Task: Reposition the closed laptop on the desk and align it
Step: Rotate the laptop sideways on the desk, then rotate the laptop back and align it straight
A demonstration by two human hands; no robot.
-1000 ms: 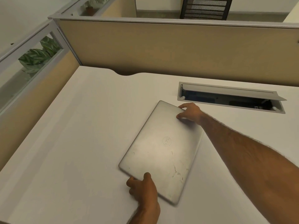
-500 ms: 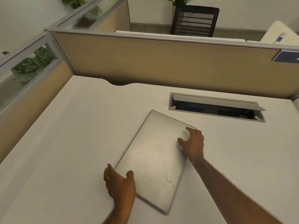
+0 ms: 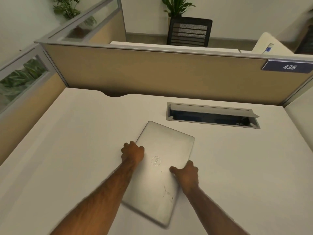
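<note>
A closed silver laptop (image 3: 166,150) with a round logo on its lid lies flat on the white desk (image 3: 67,150), turned at a slant with its long side running away from me. My left hand (image 3: 133,153) grips the middle of its left long edge. My right hand (image 3: 186,173) holds the right long edge, thumb lying on the lid. My left forearm hides the near left part of the lid.
An open cable tray (image 3: 211,116) is set into the desk just beyond the laptop. Beige partition panels (image 3: 152,75) close off the back and left sides. A curved notch (image 3: 115,94) cuts the desk's far edge. A black chair stands beyond the partition.
Both hands slid along the laptop: the left from the near corner up to the left edge, the right from the far corner down the right edge. The laptop turned slightly straighter.
</note>
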